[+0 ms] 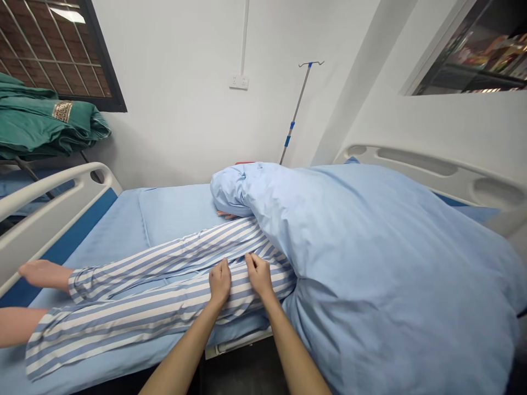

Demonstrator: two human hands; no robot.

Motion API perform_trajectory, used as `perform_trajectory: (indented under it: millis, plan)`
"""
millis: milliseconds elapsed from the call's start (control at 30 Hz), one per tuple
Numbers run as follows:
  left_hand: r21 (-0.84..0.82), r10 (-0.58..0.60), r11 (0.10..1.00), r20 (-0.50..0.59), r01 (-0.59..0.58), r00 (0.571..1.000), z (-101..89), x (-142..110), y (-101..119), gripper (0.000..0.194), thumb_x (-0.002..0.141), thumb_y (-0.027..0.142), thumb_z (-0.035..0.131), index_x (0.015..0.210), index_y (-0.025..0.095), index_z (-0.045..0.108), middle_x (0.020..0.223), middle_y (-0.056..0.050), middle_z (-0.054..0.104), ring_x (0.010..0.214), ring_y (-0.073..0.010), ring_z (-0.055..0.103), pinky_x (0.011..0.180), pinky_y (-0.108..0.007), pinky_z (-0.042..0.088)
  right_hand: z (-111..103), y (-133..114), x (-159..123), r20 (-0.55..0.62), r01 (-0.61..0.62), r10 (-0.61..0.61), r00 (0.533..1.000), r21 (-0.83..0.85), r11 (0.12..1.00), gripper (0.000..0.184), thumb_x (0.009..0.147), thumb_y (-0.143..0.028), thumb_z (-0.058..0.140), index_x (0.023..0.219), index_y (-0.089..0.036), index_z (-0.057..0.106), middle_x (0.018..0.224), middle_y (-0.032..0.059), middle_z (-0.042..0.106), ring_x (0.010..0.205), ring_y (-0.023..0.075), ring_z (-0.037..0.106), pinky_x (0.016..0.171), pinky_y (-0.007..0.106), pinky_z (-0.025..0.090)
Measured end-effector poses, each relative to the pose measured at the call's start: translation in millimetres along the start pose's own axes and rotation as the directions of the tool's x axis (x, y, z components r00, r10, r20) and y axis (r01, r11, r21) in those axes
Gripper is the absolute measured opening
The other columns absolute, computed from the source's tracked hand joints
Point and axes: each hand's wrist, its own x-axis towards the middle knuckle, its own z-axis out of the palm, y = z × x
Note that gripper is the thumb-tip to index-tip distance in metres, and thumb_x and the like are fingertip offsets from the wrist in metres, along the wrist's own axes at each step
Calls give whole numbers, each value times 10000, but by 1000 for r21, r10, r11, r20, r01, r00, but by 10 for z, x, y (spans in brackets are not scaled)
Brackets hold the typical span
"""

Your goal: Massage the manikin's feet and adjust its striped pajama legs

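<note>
The blue-and-white striped cloth trousers [164, 299] lie stretched along the light blue bed sheet [177, 208], on the legs of a lying figure; the left hand [220, 280] is curled narrow on the upper part of the trousers; the right hand [258, 274] is curled likewise, just beside it and nearer the waist end; both look closed at the fabric, though I cannot tell whether cloth is pinched between the fingers. Over the waist end of the trousers rests a puffy light blue quilt [370, 247], heaped and spilling over the near side of the bed; fingertips [226, 215] show from under its edge, beyond the trousers. Two bare feet [43, 272] stick out at the cuff end, near a cream plastic bed-end board [88, 184] with a blue panel; past the trousers, against the white wall [181, 109], stands a slim metal drip pole [300, 104] with blue collars.
</note>
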Motion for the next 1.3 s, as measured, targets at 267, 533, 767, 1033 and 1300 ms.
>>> perform_trajectory:
  millis: [267, 533, 767, 1033, 1300]
  plan:
    - [112, 81, 990, 78, -90, 994, 273, -12, 72, 462, 905, 413, 262, 531, 206, 439, 551, -33, 549, 566, -145, 465, 606, -279, 301, -184, 183, 43, -101, -17, 15, 995, -18, 1000, 444, 897, -457, 369, 542, -193, 332, 489, -50, 334, 504, 92, 310, 521, 240, 232]
    - [203, 83, 974, 108, -103, 991, 300, -36, -16, 444, 917, 377, 274, 559, 201, 469, 614, -40, 594, 593, -145, 458, 608, -289, 257, -256, 429, 131, -259, -160, 82, 962, -300, 941, 435, 877, -443, 341, 548, -189, 470, 514, 33, 524, 503, 119, 346, 545, 282, 218]
    - [193, 87, 974, 153, -116, 984, 45, -27, -104, 408, 885, 356, 342, 529, 190, 452, 579, -23, 567, 605, -136, 481, 594, -268, 261, -258, 429, 100, -258, -145, 54, 965, -349, 926, 450, 870, -460, 323, 538, -192, 466, 524, 59, 551, 506, 133, 362, 556, 287, 214]
    - [410, 10, 912, 11, -14, 1000, -1336, 131, -723, 376, 876, 328, 344, 557, 187, 485, 612, -18, 575, 659, -146, 496, 633, -241, 283, -241, 433, 76, -227, -150, 59, 972, -410, 899, 436, 863, -440, 351, 553, -184, 519, 540, 73, 567, 509, 135, 349, 555, 287, 206]
    - [577, -122, 792, -174, 201, 977, -2702, 306, -1254, 345, 888, 340, 333, 673, 199, 562, 795, -55, 660, 788, -194, 550, 655, -252, 301, -206, 470, 83, -182, -193, 112, 977, -532, 825, 402, 868, -410, 379, 617, -181, 595, 596, 89, 600, 512, 141, 338, 547, 283, 196]
